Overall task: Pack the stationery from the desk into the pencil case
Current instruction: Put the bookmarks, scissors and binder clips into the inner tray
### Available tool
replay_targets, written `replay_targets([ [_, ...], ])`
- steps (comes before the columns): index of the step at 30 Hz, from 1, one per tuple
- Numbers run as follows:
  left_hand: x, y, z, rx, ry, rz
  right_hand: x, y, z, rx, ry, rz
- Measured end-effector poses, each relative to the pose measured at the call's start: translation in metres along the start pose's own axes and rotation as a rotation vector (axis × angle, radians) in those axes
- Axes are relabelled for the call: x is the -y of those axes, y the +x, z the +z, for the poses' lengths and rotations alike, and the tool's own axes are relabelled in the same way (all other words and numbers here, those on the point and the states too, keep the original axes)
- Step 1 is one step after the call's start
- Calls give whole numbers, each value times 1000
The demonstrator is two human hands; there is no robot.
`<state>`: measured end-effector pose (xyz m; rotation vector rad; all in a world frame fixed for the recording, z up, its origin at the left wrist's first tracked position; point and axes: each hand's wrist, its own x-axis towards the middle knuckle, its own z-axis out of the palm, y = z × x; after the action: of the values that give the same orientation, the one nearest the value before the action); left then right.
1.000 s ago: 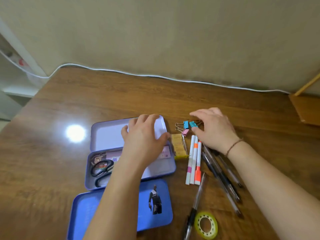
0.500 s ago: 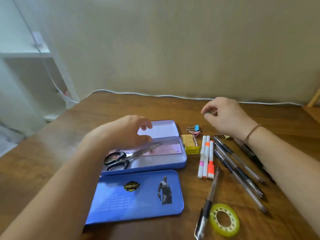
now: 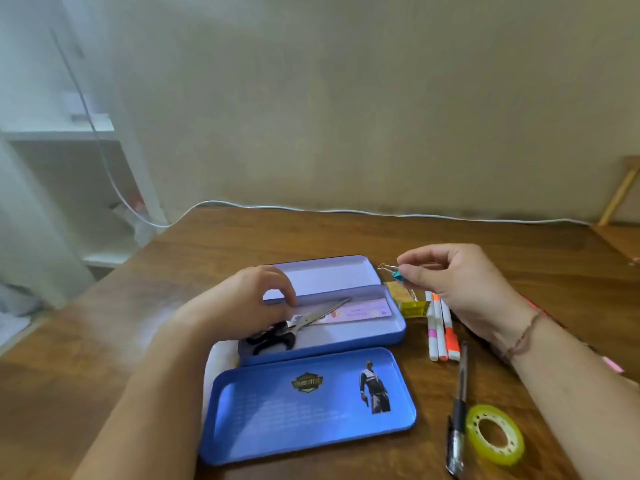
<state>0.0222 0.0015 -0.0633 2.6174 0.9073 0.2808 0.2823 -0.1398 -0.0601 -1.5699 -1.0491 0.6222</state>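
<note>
In the head view, the right hand (image 3: 460, 289) pinches a small teal binder clip (image 3: 393, 270) above the brown wooden surface (image 3: 450, 237), just beyond the open blue metal pencil case (image 3: 346, 336). The left hand (image 3: 242, 303), fingers curled and holding nothing clearly, rests over the black-handled scissors (image 3: 294, 329) lying inside that case near the surface's middle.

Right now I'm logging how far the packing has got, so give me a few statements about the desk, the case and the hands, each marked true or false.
1. The right hand holds a small binder clip in the air. True.
2. The scissors lie in the open pencil case. True.
3. The tape roll is already in the case. False: it lies on the desk, near the front edge, beside a black pen.
4. The left hand holds a marker. False: it is over the case by the scissors, and the markers lie on the desk to the right of the case.
5. The blue tray nearest the camera holds nothing. True.
</note>
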Motion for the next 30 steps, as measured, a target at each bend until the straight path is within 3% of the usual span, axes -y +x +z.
replay_targets([
  [7,2,4,14,56,50,-9,5,12,11,90,-86,-112],
  [14,-3,5,16,40,67,39,-6,11,24,38,-746,-314],
  [18,-1,7,17,66,66,42,-14,11,37,10,-946,-379],
  [24,2,8,19,81,100,56,-9,11,38,-70,-1030,-412],
  [30,-7,9,19,54,49,83,-1,5,35,123,-1139,-277],
])
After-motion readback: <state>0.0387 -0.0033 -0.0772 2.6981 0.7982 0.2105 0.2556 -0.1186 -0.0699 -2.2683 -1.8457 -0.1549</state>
